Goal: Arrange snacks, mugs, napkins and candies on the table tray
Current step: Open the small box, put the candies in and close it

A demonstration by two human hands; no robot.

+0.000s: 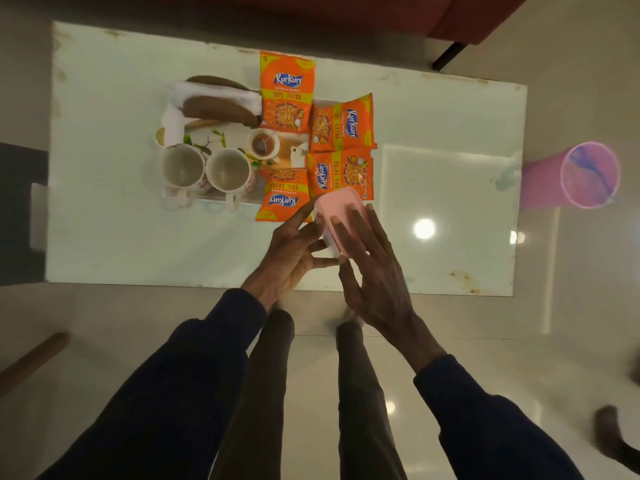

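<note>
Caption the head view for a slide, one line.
Left hand holds a pink box by the tray, right hand flat on top; snack packets and mugs already placed.

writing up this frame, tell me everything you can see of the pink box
The box is small with rounded corners and looks like plastic: a smooth pink lid sits on a paler, whitish side wall. It is held between both hands over the table, and its far corner covers the edge of a packet. The right hand lays straight fingers on the lid. The left hand holds its left side. Its contents are hidden.
</note>
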